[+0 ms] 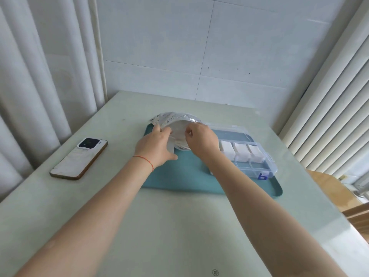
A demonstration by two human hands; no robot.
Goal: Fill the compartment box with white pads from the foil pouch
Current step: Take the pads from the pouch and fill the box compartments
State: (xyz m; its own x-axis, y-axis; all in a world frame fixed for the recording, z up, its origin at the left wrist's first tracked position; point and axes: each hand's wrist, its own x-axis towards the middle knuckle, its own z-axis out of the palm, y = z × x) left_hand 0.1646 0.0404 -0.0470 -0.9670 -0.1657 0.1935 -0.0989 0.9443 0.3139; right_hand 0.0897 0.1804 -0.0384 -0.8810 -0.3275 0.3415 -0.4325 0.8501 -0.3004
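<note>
A silver foil pouch (175, 117) lies at the far left of a teal tray (185, 176), its mouth facing me with white pads (179, 134) showing inside. My left hand (157, 144) grips the pouch's left edge. My right hand (201, 138) is at the pouch mouth, its fingers curled and pinching white pads there. A clear plastic compartment box (257, 166) stands open on the right of the tray. Three of its far compartments hold white pads (241, 150). The near compartments look bare.
A phone (79, 158) lies face down on the pale green table (179, 226), left of the tray. Curtains hang on the left and blinds on the right. A wooden chair (331, 186) stands past the table's right edge.
</note>
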